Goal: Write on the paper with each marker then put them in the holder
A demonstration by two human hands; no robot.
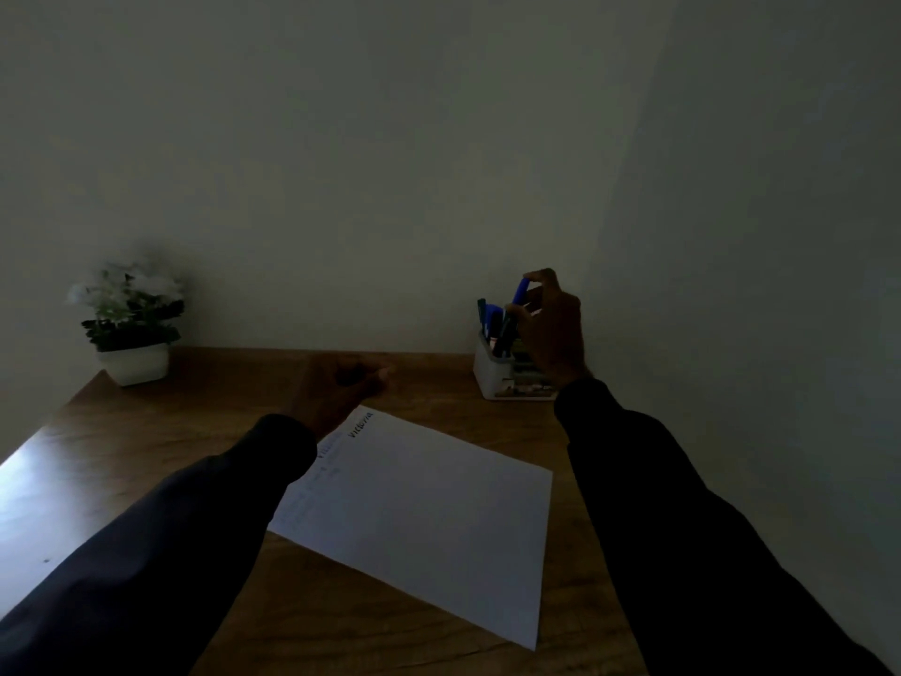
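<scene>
Dim light. R hand (551, 329) is at the back-right of the table (195, 431), thumb & fingers pinching a blue marker (520, 291) over the white holder (487, 373). Other markers (492, 324) stand upright in the holder. L hand (336, 387) hovers by the far corner of the paper (429, 519), fingers curled; too blurred to tell if it holds anything. Handwriting (361, 424) near that corner. Potted plant (129, 319) sits back-left, vs. the wall.

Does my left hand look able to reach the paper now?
Probably yes: the left hand hovers over the paper at its far corner with nothing between them, while the right hand is off at the marker holder, gripping a blue marker.
</scene>
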